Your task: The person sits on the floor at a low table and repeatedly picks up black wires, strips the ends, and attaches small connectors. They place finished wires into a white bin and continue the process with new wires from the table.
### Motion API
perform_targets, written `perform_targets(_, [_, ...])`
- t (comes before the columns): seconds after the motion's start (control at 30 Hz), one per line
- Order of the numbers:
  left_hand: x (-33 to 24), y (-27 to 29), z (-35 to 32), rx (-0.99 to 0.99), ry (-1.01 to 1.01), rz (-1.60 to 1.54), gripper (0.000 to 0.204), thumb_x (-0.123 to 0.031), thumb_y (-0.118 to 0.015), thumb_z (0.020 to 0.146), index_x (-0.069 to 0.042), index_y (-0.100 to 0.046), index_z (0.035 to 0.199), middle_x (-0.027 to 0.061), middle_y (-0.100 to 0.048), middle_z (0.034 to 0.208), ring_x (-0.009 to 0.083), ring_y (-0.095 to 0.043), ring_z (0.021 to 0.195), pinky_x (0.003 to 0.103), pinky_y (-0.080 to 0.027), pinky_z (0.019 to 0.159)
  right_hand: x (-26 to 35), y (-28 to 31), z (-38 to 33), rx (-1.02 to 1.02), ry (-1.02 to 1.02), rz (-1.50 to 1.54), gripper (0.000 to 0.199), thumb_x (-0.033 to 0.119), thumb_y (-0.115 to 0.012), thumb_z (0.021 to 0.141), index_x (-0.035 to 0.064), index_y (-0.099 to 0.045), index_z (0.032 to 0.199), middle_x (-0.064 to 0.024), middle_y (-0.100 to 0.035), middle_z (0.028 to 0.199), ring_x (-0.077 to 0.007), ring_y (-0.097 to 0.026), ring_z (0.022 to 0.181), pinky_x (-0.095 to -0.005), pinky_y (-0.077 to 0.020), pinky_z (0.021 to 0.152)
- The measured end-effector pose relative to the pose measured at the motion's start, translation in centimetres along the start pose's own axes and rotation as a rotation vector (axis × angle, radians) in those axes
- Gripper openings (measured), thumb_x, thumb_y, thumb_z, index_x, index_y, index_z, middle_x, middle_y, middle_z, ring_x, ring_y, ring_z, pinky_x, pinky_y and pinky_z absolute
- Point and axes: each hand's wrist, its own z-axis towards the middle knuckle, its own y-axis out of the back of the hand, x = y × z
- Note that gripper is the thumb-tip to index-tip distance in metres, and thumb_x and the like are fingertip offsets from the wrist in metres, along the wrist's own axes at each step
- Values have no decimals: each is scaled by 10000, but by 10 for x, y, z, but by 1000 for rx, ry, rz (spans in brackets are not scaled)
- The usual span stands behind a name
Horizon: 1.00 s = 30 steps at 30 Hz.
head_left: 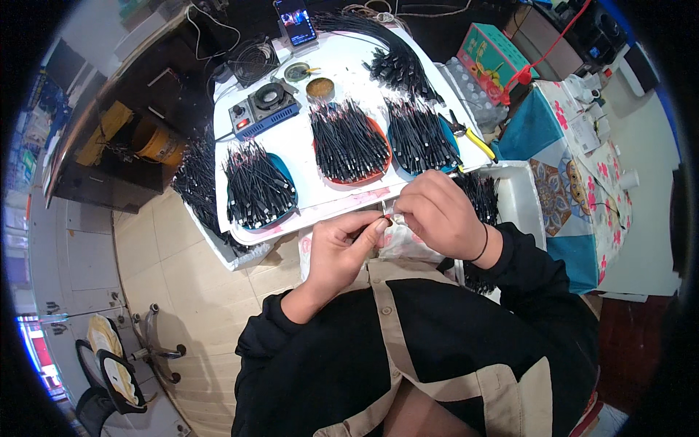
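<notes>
- Both hands are up close to the chest, right at the near edge of the white table, working on one tiny piece together.
- Left hand is curled, thumb and forefinger pinched on a thin black wire. The wire end points toward the other hand.
- Right hand is clenched over the top, fingertips pinching a small pale connector right where the wire meets it. Can't tell if the two parts are actually joined, it's too small to see.
- So the wire and connector sit between the two hands, just over the table's front edge, not resting on it as far as I can tell.
- There's a black band round the right wrist, and black sleeves on both arms.
- Behind the hands, three shallow trays heaped with black wires: a blue tray on the left, a red tray in the middle, another blue tray on the right.
- More wires in a long bundle at the far right end of the table, plus another pile hanging off the left side.
- Blue box-shaped unit with a red switch sits back left, two small round tins just beside it.
- Phone propped at the far edge, screen lit.
- Yellow-handled pliers lie at the table's right edge, near the right blue tray.
- White foam box with more wires is just right of the right hand.
</notes>
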Motion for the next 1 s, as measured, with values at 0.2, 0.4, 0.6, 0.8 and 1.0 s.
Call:
perform_targets(0.2, [16,-1,6,-52,-664,830,288,33,-626,727,67,-595,1011,155,-616,767,305,-613,676,373,-505,597,-3,-16,-14,272,-1237,1342,115,111,-541,929,3,-562,960,-16,-531,829,-110,-504,689,-269,-445,640])
perform_targets(0.4, [18,21,12,112,-97,-20,187,-16,-642,837,70,-642,1003,91,-653,800,132,-600,680,258,-478,597,-13,-9,-7,207,-681,1017,220,64,-559,903,10,-566,1117,-31,-570,899,-112,-566,814,-240,-468,702])
perform_targets(0.6, [10,27,11,230,32,-468,140,-65,-610,907,59,-654,955,66,-645,815,86,-578,705,208,-464,617,-6,5,18,189,-231,631,274,37,-635,824,16,-599,1095,-107,-614,1010,-229,-618,879,-314,-492,752])
perform_targets(0.8, [10,20,2,211,23,-562,151,-54,-597,912,68,-606,1000,69,-622,791,88,-561,682,210,-454,614,2,5,17,135,-165,514,154,50,-633,819,23,-602,968,-111,-607,899,-255,-617,826,-343,-489,718])
perform_targets(1.0, [14,13,-9,80,32,-879,148,-66,-611,902,48,-581,993,88,-599,823,113,-523,645,228,-420,586,-1,19,11,-57,-445,360,162,-4,-604,798,4,-605,960,-115,-606,867,-253,-611,724,-315,-491,653])
